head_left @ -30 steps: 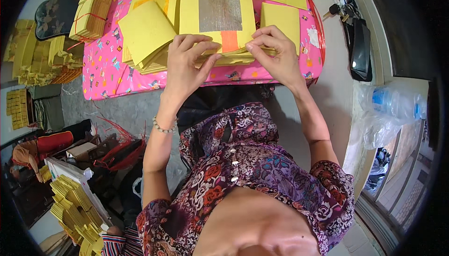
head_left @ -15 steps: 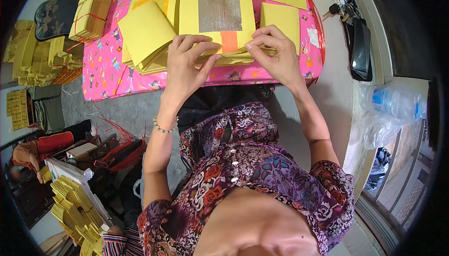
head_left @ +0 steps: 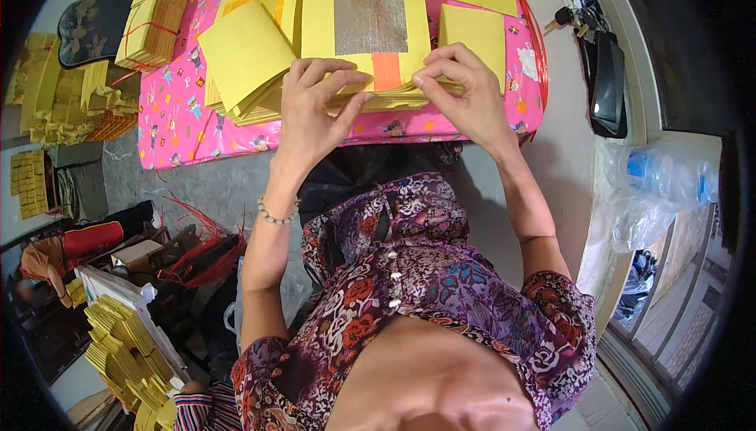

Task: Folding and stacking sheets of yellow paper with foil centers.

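A yellow paper sheet [head_left: 368,22] with a silver foil square and an orange strip below it lies on a stack of similar yellow paper [head_left: 394,102]. My left hand [head_left: 319,108] pinches the sheet's near edge left of the orange strip, thumb below and fingers on top. Right of the strip, my right hand [head_left: 466,96] pinches the same edge between thumb and forefinger. That edge looks slightly lifted. Beside my left hand lies a folded yellow paper piece [head_left: 244,57] on a pile; another yellow sheet [head_left: 472,37] rests beyond my right hand.
The papers lie on a table with a pink patterned cover [head_left: 177,116]. Red-tied yellow bundles [head_left: 157,18] stand at its far left. More yellow paper stacks [head_left: 130,352] sit at lower left, near a person's striped sleeve [head_left: 193,411]. Plastic bottles in a bag [head_left: 661,175] are at right.
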A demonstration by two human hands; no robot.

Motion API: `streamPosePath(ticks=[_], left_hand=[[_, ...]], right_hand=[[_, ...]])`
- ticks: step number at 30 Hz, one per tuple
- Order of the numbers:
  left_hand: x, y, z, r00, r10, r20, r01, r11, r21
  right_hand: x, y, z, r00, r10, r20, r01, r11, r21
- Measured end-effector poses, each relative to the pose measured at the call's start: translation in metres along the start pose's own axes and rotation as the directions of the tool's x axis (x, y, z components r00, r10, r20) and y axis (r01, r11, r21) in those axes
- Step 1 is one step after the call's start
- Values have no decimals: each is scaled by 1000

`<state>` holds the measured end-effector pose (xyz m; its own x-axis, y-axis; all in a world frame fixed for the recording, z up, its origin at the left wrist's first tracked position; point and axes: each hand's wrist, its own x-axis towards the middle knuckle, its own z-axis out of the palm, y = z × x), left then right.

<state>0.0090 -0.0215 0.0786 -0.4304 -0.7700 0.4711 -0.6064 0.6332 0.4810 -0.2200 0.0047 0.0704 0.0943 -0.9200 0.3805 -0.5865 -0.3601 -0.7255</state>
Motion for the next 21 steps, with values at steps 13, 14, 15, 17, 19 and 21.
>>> streamPosePath(ticks=[13,14,15,17,19,21], left_hand=[[5,-2,-2,999,-33,11,33,998,-56],[5,-2,-2,999,-33,12,33,998,-56],[5,-2,-2,999,-32,13,32,998,-51],[6,-2,-2,999,-32,14,32,998,-45],[5,-2,-3,1000,-22,-1,22,999,-40],[5,-3,-3,1000,-9,-3,9,999,-32]], right_hand=[[18,4,-21,953,-196,233,233,961,-147],[20,5,-22,953,-195,233,233,961,-147],[21,5,-22,948,-227,225,264,953,-151],[22,4,-23,941,-258,218,295,943,-155],[23,0,-23,967,-230,110,241,965,-102],[23,-3,-33,979,-161,124,174,980,-100]])
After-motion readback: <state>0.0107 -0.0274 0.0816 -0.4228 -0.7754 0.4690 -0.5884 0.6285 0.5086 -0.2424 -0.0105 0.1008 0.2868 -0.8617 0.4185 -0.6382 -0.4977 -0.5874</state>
